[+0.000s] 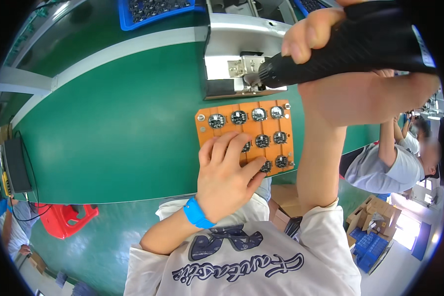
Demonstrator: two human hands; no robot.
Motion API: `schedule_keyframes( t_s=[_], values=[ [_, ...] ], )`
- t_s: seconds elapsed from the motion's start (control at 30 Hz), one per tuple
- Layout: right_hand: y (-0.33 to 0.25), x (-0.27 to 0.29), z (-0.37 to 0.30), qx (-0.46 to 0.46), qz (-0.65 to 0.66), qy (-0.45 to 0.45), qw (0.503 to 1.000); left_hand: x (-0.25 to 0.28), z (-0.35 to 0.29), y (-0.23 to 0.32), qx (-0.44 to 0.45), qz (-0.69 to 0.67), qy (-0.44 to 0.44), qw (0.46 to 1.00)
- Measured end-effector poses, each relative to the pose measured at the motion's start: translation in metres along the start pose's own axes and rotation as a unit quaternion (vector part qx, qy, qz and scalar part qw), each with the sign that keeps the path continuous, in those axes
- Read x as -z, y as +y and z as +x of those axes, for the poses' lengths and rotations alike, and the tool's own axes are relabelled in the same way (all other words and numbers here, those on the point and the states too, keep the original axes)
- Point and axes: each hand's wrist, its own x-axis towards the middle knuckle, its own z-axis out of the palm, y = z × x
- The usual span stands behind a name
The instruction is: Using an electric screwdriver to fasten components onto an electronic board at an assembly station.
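My right hand is wrapped round a thick black electric screwdriver, which lies across the upper right of the view. Its narrow end points left, at the metal fittings of a box-like screw feeder; whether the tip touches them I cannot tell. Just nearer to me is an orange fixture plate with rows of small round circuit boards in its recesses. My left hand, with a blue band at the wrist, rests on the plate's near left part. Its fingers are spread over the boards and hide some of them.
The parts rest on a green worktable. A blue tray of small dark parts is beyond a pale metal rail. A red plastic stool stands lower left. At the right sits another person, near cardboard boxes.
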Motion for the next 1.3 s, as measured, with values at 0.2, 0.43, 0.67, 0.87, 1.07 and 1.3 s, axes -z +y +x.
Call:
schedule_keyframes(
  t_s=[0.2, 0.43, 0.67, 0.87, 1.07, 1.3],
  values=[
    [-0.003, -0.031, -0.006, -0.047, 0.068, 0.065, 0.995, 0.002, 0.002, -0.001, 0.002, 0.008, -0.008, 1.0],
    [-0.074, -0.035, -0.093, -0.084, -0.072, 0.191, 0.975, 0.019, 0.009, 0.016, 0.021, 0.038, -0.075, 0.996],
    [-0.075, -0.054, -0.135, -0.074, -0.096, 0.286, 0.95, -0.001, 0.022, 0.027, -0.033, 0.05, -0.053, 0.997],
    [-0.061, -0.06, -0.14, -0.063, -0.073, 0.338, 0.936, -0.013, 0.028, 0.028, -0.03, 0.074, -0.044, 0.996],
    [-0.051, -0.054, -0.146, -0.048, -0.075, 0.302, 0.949, -0.019, 0.028, 0.028, -0.033, 0.076, -0.023, 0.996],
    [-0.043, -0.047, -0.148, -0.045, -0.038, 0.255, 0.965, -0.022, 0.029, 0.026, -0.035, 0.077, -0.019, 0.996]
  ],
)
